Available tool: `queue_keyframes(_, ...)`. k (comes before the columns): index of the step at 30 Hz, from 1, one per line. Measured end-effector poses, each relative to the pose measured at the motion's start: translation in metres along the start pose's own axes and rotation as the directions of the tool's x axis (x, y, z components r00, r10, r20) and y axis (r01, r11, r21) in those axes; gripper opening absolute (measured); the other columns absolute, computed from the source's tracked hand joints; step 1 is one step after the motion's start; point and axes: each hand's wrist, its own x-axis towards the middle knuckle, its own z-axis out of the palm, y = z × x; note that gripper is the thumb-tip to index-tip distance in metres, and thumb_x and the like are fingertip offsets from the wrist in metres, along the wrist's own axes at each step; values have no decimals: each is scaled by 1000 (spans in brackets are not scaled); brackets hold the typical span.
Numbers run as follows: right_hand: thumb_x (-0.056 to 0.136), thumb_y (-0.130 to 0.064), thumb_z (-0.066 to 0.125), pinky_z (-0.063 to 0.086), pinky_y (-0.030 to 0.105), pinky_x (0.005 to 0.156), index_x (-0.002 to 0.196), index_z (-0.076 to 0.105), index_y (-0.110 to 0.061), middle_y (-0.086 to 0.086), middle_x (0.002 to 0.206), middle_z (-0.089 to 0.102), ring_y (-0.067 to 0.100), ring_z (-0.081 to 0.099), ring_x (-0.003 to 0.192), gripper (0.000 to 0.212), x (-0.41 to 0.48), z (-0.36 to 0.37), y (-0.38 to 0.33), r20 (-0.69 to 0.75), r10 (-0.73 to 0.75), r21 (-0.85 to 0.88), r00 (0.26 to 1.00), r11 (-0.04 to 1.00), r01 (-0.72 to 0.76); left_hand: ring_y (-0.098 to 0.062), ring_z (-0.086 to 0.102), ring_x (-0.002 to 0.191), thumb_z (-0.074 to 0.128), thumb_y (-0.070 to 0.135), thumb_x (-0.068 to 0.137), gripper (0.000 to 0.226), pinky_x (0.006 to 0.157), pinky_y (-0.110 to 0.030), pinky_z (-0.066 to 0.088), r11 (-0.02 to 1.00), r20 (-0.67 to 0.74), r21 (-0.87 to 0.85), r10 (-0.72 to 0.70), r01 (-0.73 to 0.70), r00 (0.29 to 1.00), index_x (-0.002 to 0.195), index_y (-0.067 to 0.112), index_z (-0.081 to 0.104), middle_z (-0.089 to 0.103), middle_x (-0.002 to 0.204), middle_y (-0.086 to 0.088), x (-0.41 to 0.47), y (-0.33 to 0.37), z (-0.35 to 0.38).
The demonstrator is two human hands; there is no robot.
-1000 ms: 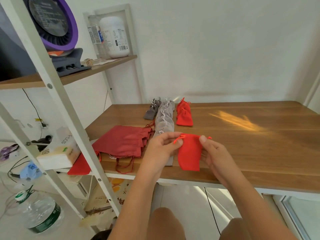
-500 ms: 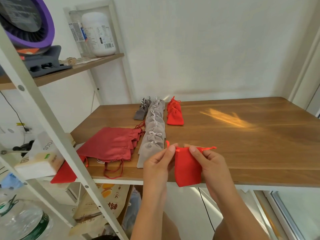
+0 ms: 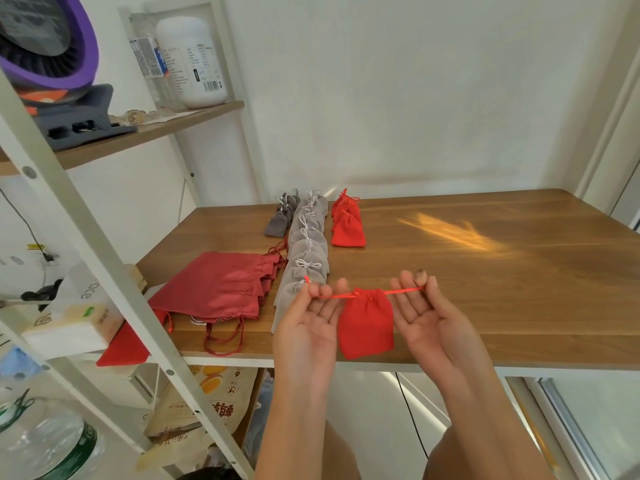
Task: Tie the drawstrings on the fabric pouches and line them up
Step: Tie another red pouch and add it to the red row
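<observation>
- Hanging between both hands: red pouch (image 3: 366, 323), mouth cinched
- left hand (image 3: 308, 318) pinches one drawstring (image 3: 341, 295) end, palm up
- right hand (image 3: 423, 315) pinches the other end, palm up

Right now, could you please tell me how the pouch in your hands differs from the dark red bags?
Size: the pouch is far smaller than the bags. Colour: the pouch is bright red, the bags darker. Pose: the pouch hangs by strings pulled taut between left hand and right hand; the bags lie stacked flat on the table. Both are red drawstring fabric.
</observation>
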Motion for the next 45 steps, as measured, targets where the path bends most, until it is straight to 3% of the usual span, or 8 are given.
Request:
queue_keyframes(3, 85, -22, 51, 60, 27, 63, 59, 67, -13, -2, 52, 56, 11, 66, 57, 32, 5, -2, -13, -18, -19, -2, 1000, 1000, 19, -10, 47, 47, 44, 11, 95, 23, 62, -28, 58, 999, -3, -52, -6, 6, 1000, 73, 10, 51, 41, 53, 2, 5, 3, 1)
queue_keyframes(10, 99, -21, 41, 59, 25, 72, 78, 56, -11, -4, 49, 48, 8, 59, 53, 27, 33, 1, -31, 79, -56, -133, 995, 989, 66, -5, 34, 43, 39, 13, 102, 30, 49, -18, 42, 972, 52, 227, 55, -65, 997, 74, 11, 50, 36, 49, 8, 34, 0, 16)
queue_keyframes(15, 90, -29, 47, 55, 22, 75, 90, 64, -9, 0, 69, 66, 10, 64, 72, 27, 41, -17, -37, 242, -51, -538, 969, 824, 178, -9, 44, 53, 43, 15, 101, 32, 58, -25, 44, 662, 242, 654, 274, -365, 931, 75, 11, 62, 44, 55, 6, 46, -11, 9)
queue_keyframes(23, 89, -20, 57, 52, 33, 91, 95, 74, -3, 13, 92, 74, 24, 69, 92, 25, 27, -39, -16, 307, 35, -792, 951, 563, 235, 0, 44, 44, 53, 24, 97, 30, 50, -16, 35, 205, 247, 947, 39, -249, 968, 75, 16, 71, 56, 49, 14, 33, -35, -16)
queue_keyframes(30, 76, -1, 74, 50, 17, 83, 87, 78, -13, 4, 89, 74, 14, 70, 94, 17, 31, -29, -16, 354, -80, -796, 932, 498, 345, -1, 39, 46, 50, 30, 98, 32, 53, -21, 31, 143, 257, 962, -173, -234, 951, 75, 21, 70, 48, 47, 16, 28, -30, -17)
queue_keyframes(38, 79, -3, 73, 54, 22, 80, 93, 77, -9, 2, 94, 76, 12, 70, 92, 16, 42, -17, -11, 344, 43, -859, 938, 418, 295, -4, 37, 53, 48, 14, 95, 31, 53, -18, 30, 275, 203, 955, -316, -115, 927, 89, -6, 70, 50, 52, 14, 30, -16, -15)
queue_keyframes(42, 81, -12, 73, 53, 19, 79, 90, 78, -14, -1, 86, 76, 6, 69, 85, 10, 40, -15, -11, 342, 21, -869, 939, 386, 308, -3, 43, 56, 55, 26, 96, 27, 55, -14, 36, 308, 232, 941, -279, -142, 932, 80, 20, 76, 52, 57, 11, 27, -15, -17)
queue_keyframes(45, 81, -19, 73, 51, 19, 74, 90, 78, -16, 1, 80, 75, 6, 65, 74, 11, 36, -15, -13, 357, 12, -874, 934, 357, 330, -4, 45, 52, 56, 22, 95, 26, 52, -14, 38, 377, 187, 922, -252, -82, 949, 80, 11, 75, 55, 55, 8, 28, -16, -16)
